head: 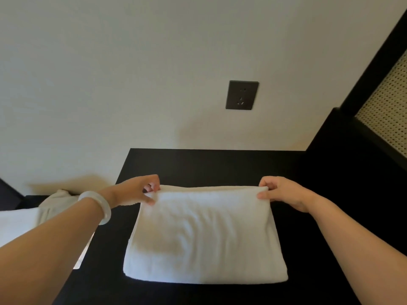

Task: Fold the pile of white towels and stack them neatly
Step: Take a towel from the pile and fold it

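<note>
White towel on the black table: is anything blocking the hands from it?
Nothing visible is. The left hand and right hand already pinch the far corners of the folded white cloth towel lying on the flat black table.

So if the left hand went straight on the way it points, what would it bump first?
The left hand pinches the towel; past its far edge, probably the black table. Depth unclear.
</note>
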